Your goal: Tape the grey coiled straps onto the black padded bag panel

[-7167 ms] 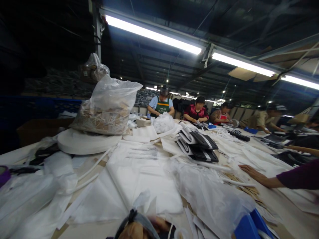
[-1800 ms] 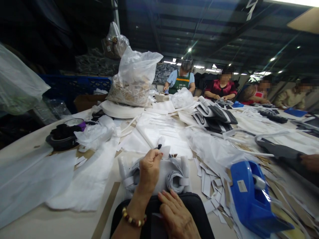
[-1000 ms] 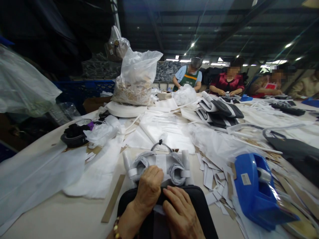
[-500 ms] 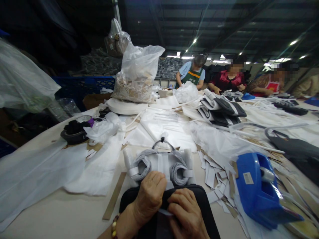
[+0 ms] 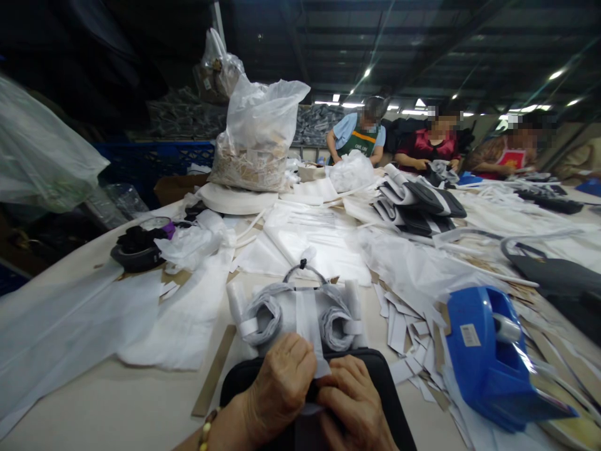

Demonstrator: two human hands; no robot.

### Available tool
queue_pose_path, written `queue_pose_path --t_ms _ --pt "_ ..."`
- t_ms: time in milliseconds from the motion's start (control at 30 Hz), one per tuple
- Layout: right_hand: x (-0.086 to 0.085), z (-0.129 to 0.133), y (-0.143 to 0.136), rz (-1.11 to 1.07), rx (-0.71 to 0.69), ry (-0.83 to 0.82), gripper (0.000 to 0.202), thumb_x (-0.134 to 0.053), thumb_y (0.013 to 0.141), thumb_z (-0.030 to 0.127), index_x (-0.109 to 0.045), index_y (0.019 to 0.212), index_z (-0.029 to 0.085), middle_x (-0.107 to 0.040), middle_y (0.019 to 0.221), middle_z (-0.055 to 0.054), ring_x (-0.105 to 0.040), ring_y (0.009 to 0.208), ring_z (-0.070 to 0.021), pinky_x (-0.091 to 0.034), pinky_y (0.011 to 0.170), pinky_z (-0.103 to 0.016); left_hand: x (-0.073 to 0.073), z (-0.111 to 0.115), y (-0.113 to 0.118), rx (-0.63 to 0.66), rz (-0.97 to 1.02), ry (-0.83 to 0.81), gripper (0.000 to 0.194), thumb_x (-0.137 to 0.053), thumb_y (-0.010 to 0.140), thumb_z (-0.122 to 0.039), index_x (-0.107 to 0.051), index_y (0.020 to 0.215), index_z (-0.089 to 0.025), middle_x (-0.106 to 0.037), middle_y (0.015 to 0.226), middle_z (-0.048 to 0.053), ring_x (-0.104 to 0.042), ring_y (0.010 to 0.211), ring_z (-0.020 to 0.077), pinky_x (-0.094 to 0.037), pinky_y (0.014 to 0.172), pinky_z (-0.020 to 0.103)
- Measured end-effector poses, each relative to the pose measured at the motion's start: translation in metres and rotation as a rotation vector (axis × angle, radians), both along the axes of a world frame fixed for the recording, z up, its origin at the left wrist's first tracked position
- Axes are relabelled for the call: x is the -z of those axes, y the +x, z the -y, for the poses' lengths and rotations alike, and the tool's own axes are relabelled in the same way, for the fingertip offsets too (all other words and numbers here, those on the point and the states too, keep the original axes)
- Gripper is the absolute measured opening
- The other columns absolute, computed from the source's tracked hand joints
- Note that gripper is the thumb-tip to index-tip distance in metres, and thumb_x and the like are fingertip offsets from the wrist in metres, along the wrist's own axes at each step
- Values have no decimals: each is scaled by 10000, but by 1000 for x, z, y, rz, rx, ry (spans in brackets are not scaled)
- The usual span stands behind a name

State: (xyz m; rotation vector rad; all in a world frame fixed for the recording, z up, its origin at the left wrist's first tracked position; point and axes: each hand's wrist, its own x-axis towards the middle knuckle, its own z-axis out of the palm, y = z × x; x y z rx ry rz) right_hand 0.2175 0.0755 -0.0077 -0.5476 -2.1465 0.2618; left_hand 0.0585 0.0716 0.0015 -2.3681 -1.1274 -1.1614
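A black bag [image 5: 387, 382] lies in front of me, with two grey-and-white wrapped rolls [image 5: 260, 319] at its far end. Between the rolls a white wrapping strip [image 5: 307, 310] runs down toward my hands. My left hand [image 5: 282, 382] is closed in a fist at the strip, its fingertips hidden. Close on its right, my right hand [image 5: 354, 398] has its fingers bent and pressed together on the lower end of the strip. A pale edge shows beneath both hands. Beyond the rolls, a dark cord loop [image 5: 304, 266] stands up.
A blue tape dispenser [image 5: 488, 357] stands at the right beside scattered paper strips [image 5: 413, 332]. White sheets [image 5: 188, 319] cover the left. Farther back are a large plastic bag [image 5: 258, 144], folded black-and-white pieces [image 5: 417, 203] and several people working across the table.
My hands stay close together over the bag. More of the white strip shows between them, its lower end now at my right fingertips. The view has shifted slightly.
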Motion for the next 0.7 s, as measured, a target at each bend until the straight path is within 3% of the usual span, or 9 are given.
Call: queue_pose_path --t_ms 200,500,700 --pt "0 2 0 -3 2 -11 123 -518 735 59 -567 699 166 -588 732 -22 -527 744 -147 -390 664 -307 -4 14 -2 21 29 -7 286 -309 834 4 -530 725 -141 -546 655 59 -523 636 163 -460 567 270" --pt "-2 1 -2 52 -35 28 173 -480 812 107 -571 677 163 -577 678 -9 -505 706 -137 -391 661 -304 12 25 -6 49 -37 64 246 -350 841 -26 -591 808 -65 -636 760 116 -587 705 187 -525 606 305" --pt "14 19 7 127 97 198 297 -425 840 28 -577 646 193 -621 651 25 -588 710 -109 -438 852 -290 6 26 -12 106 -99 56 351 -257 855 -29 -607 837 -46 -652 778 133 -620 733 198 -537 619 310"
